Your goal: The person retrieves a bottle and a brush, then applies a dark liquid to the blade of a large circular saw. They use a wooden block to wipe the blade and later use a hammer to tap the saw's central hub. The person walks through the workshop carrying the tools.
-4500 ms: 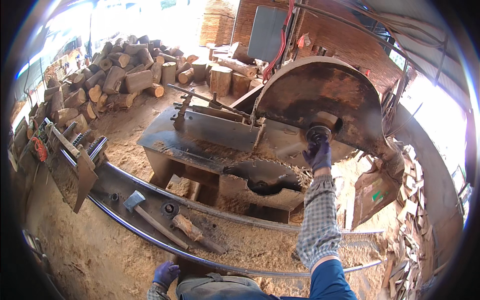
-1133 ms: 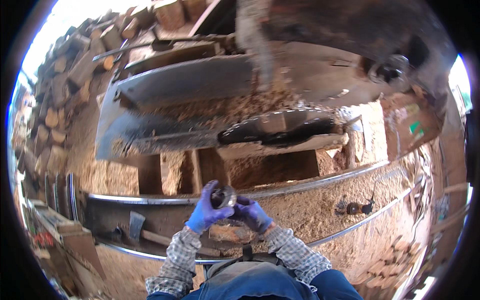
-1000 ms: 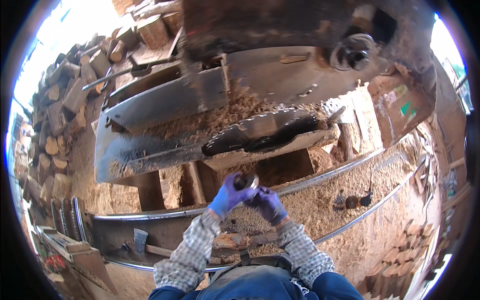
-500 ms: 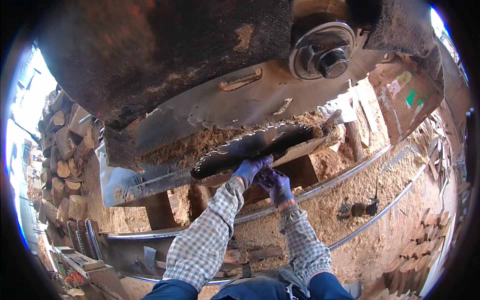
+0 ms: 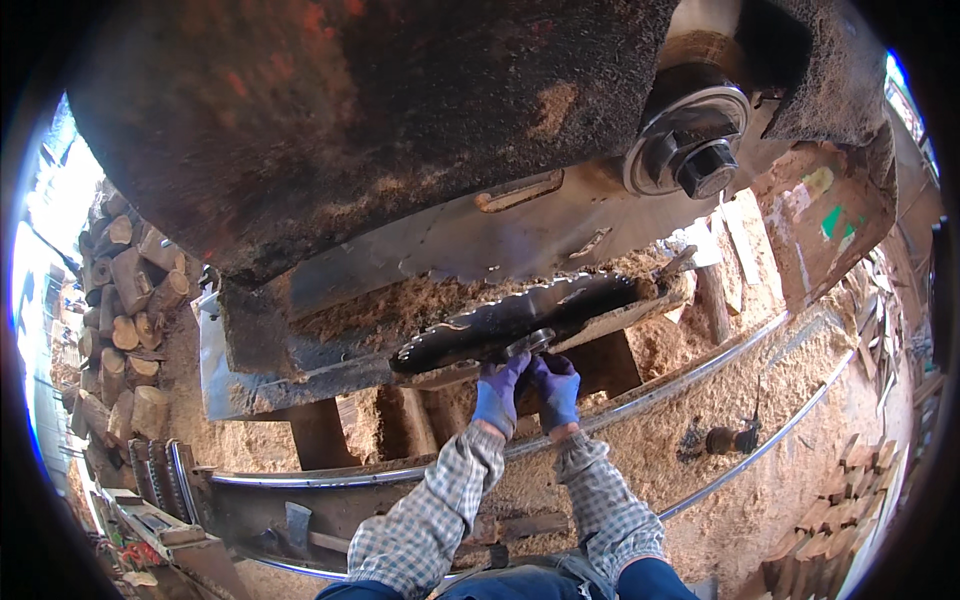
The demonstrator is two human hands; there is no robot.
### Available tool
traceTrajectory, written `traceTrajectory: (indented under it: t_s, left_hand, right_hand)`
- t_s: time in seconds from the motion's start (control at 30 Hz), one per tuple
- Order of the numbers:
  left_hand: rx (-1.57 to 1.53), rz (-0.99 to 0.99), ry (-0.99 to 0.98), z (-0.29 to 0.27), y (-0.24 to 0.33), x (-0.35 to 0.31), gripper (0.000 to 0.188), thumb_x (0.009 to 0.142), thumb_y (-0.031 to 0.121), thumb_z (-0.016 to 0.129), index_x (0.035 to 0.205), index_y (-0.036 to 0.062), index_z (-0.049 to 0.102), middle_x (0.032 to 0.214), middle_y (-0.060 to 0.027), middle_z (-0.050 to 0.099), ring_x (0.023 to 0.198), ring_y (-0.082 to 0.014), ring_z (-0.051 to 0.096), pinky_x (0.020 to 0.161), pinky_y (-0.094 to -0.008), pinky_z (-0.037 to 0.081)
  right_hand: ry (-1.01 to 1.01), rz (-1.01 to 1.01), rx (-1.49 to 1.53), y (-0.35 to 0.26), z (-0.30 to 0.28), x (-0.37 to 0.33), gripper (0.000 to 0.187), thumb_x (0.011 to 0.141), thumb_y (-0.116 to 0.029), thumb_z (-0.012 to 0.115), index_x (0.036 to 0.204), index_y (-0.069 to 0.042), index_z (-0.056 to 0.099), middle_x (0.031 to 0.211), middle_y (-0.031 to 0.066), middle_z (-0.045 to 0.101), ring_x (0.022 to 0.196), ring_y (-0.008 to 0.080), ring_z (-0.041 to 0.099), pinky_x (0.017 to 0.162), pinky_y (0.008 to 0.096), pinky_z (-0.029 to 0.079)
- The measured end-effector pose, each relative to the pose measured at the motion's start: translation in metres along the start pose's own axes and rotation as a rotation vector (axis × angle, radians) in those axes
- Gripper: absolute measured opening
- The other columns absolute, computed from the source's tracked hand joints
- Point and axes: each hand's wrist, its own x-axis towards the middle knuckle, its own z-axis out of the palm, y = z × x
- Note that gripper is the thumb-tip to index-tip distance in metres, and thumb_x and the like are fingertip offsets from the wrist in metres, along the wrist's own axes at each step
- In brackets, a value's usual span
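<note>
Just below centre frame — we note left hand (image 5: 497,395) and right hand (image 5: 557,390), purple-gloved, fingers grasping a round metal piece (image 5: 537,340) before the toothed saw blade (image 5: 465,335) — contact unclear.

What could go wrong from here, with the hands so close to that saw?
The left hand and right hand are beside the lower toothed blade, so a slip might cut them. The round metal part at their fingertips could drop, perhaps into the dark opening nearby.
</note>
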Motion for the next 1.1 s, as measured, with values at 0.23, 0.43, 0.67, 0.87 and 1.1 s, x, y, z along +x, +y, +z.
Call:
traceTrajectory:
  t_s: [0.23,0.43,0.67,0.87,1.1]
  left_hand:
    - [0.085,-0.072,0.023,0.028,0.007,0.003,0.030,0.086,0.022,0.078,0.108,0.0026,0.071,0.102,-0.0025,0.071,0.089,-0.0113,0.063,0.082,-0.0277,0.050]
    - [-0.180,-0.366,0.023,0.026,0.024,0.010,0.026,0.089,0.027,0.074,0.107,0.0087,0.072,0.096,-0.0016,0.073,0.084,-0.0124,0.068,0.077,-0.0280,0.056]
    - [0.135,-0.242,-0.040,0.003,0.013,0.032,0.034,0.089,0.038,0.075,0.108,0.0106,0.072,0.094,0.0010,0.071,0.081,-0.0106,0.066,0.073,-0.0254,0.054]
    - [0.285,-0.206,-0.028,-0.001,0.008,0.039,0.035,0.088,0.045,0.074,0.104,0.0137,0.072,0.090,0.0036,0.069,0.073,-0.0087,0.062,0.068,-0.0230,0.052]
    - [0.616,0.232,-0.272,-0.039,0.045,-0.033,0.036,0.090,0.036,0.072,0.099,0.0020,0.067,0.091,-0.0066,0.069,0.078,-0.0197,0.064,0.073,-0.0334,0.053]
  right_hand:
    - [0.031,-0.035,-0.089,-0.008,0.009,-0.009,0.019,0.092,-0.010,0.068,0.105,0.003,0.065,0.095,0.0070,0.071,0.082,0.0121,0.063,0.071,0.0280,0.052]
    - [-0.232,0.177,0.054,-0.012,-0.003,-0.008,0.022,0.099,-0.017,0.056,0.109,0.000,0.064,0.093,0.0017,0.070,0.078,0.0129,0.063,0.072,0.0297,0.053]
    - [-0.154,0.293,0.267,0.011,0.000,0.003,0.028,0.098,-0.017,0.062,0.119,0.001,0.057,0.103,0.0046,0.069,0.086,0.0142,0.063,0.077,0.0286,0.053]
    - [-0.013,0.127,0.143,0.012,0.008,-0.001,0.030,0.098,-0.026,0.063,0.112,-0.001,0.062,0.098,0.0089,0.069,0.086,0.0134,0.064,0.068,0.0302,0.054]
    - [0.023,0.191,-0.138,0.022,-0.006,0.008,0.048,0.096,-0.041,0.064,0.117,0.002,0.061,0.094,0.0105,0.071,0.080,0.0160,0.065,0.069,0.0328,0.055]
